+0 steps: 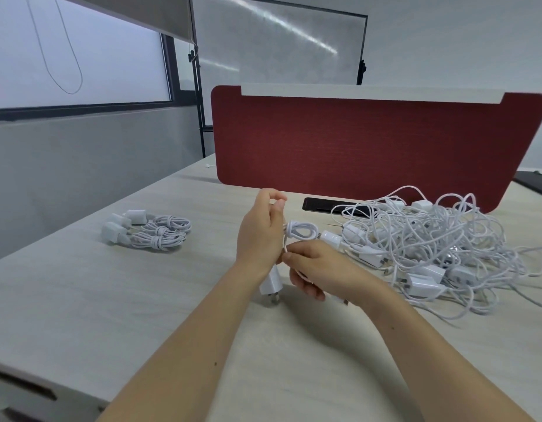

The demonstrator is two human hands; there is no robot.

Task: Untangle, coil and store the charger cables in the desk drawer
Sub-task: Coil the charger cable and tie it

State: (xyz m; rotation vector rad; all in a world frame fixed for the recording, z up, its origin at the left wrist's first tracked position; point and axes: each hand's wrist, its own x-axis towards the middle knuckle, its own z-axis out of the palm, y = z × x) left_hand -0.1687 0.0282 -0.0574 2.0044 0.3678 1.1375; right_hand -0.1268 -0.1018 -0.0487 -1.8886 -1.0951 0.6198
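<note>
My left hand [260, 233] grips a small coil of white charger cable [301, 231] above the desk. Its white plug adapter [270, 284] hangs below the hand, prongs close to the desktop. My right hand [316, 269] pinches the loose end of the same cable just under the coil. To the right lies a big tangled heap of white cables and adapters [431, 248]. Three coiled chargers [148, 231] lie side by side on the left of the desk.
A red fabric divider [370, 141] stands along the back of the pale wooden desk [111, 300]. A dark cable slot [324, 205] sits in front of it. A drawer front [23, 388] shows at the lower left corner.
</note>
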